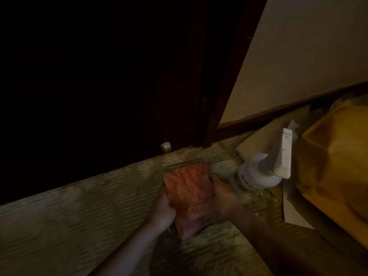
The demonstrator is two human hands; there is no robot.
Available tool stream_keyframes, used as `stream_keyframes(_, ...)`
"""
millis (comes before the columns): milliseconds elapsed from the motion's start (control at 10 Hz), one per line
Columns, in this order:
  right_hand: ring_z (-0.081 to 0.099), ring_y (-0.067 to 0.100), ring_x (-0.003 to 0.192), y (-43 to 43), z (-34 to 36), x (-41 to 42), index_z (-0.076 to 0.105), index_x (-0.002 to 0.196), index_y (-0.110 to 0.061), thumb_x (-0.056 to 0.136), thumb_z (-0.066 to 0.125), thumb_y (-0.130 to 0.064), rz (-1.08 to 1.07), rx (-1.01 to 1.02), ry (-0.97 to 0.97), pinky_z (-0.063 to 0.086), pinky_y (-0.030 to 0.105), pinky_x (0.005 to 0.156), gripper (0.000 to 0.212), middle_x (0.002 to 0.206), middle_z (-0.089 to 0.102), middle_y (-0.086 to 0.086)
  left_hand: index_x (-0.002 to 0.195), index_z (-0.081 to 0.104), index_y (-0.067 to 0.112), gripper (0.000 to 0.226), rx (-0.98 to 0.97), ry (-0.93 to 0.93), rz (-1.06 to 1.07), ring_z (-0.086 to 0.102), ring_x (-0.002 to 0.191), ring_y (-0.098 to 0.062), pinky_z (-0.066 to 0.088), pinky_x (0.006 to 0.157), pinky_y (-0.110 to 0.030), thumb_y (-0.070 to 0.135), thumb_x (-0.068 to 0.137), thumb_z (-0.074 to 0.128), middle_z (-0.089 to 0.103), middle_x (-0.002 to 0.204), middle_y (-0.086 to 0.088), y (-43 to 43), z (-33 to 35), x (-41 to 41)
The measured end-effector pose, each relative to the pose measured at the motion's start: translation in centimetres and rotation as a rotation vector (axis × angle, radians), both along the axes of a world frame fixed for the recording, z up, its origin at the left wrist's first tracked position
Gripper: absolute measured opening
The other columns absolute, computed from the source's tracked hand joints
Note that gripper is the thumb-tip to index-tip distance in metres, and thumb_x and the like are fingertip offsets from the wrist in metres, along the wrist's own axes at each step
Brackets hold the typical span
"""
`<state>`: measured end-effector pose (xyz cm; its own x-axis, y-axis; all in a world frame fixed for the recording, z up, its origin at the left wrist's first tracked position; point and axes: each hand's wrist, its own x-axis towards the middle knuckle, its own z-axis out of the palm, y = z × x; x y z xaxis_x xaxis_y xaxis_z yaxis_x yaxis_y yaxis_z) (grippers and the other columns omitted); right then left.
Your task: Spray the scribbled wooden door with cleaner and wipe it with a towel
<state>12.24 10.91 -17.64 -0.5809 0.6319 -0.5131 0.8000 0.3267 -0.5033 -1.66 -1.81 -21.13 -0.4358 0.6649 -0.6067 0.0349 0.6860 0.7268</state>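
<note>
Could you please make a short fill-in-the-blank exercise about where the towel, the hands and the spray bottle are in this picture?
1. Both hands grip the ____ towel.
2. The left hand and the right hand hold the towel low over the ____.
3. The white spray bottle stands to the ____ of the towel.
4. The small metal doorstop sits at the foot of the dark ____.

Missing words: orange; carpet; right; door

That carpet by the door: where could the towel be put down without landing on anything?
Left of the towel, the carpet along the door is bare. It is crowded to the right, where the spray bottle, cardboard and a yellow bag lie together.
</note>
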Motion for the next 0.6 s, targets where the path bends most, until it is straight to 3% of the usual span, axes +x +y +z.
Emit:
stream_keyframes(100,0.05,0.026,0.118,-0.8,-0.5,0.5,0.024,0.144,-0.011,0.09,0.048,-0.004,-0.013,0.097,0.028,0.041,0.029,0.093,0.059,0.133,0.049,0.013,0.112,0.059,0.011,0.035,0.01,0.003,0.081,0.064,0.092,-0.013,0.052,0.076,-0.024,-0.003,0.08,0.061,0.069,0.1,0.0,0.3,2.0,0.8)
stream_keyframes(200,0.05,0.028,0.118,-1.6,-1.1,0.7,0.033,0.14,-0.016,0.086,0.054,0.0,-0.141,0.033,0.186,0.044,0.035,0.096,0.06,0.132,0.048,0.012,0.113,0.053,0.011,0.031,0.051,0.083,0.172,0.056,0.085,-0.01,0.04,0.06,-0.012,-0.005,0.087,0.052,0.059,0.093,0.005,0.0,3.4,1.3)
stream_keyframes(300,0.052,0.026,0.117,-2.4,-1.4,0.8,0.041,0.134,-0.023,0.082,0.063,-0.005,-0.193,0.1,0.244,0.046,0.038,0.095,0.059,0.128,0.051,0.008,0.118,0.051,0.018,0.036,0.107,0.097,0.158,0.054,0.081,-0.001,0.041,0.061,-0.011,-0.004,0.089,0.049,0.058,0.094,0.009,-0.3,3.8,1.6)
stream_keyframes(400,0.051,0.027,0.118,-2.5,-1.3,0.8,0.036,0.138,-0.021,0.085,0.059,-0.009,-0.214,0.135,0.188,0.045,0.037,0.094,0.059,0.131,0.049,0.008,0.119,0.054,0.016,0.03,0.115,-0.002,0.262,0.058,0.086,-0.009,0.046,0.066,-0.022,0.003,0.093,0.047,0.064,0.105,-0.002,0.0,4.3,1.4)
stream_keyframes(500,0.052,0.032,0.116,-2.4,-0.4,0.3,0.024,0.145,-0.018,0.088,0.053,-0.01,-0.188,0.108,0.085,0.046,0.038,0.091,0.064,0.135,0.043,0.012,0.118,0.053,0.013,0.028,0.158,-0.161,0.375,0.057,0.084,-0.01,0.046,0.056,-0.012,0.001,0.093,0.045,0.06,0.101,-0.002,0.3,5.6,1.0)
stream_keyframes(600,0.039,0.031,0.129,-3.2,0.7,0.8,0.014,0.147,-0.014,0.09,0.05,-0.013,-0.106,0.166,0.041,0.04,0.038,0.1,0.067,0.146,0.027,0.013,0.124,0.05,0.0,0.034,0.21,-0.145,0.49,0.052,0.104,-0.018,0.042,0.065,-0.006,-0.008,0.091,0.043,0.055,0.112,-0.009,-1.8,7.0,1.1)
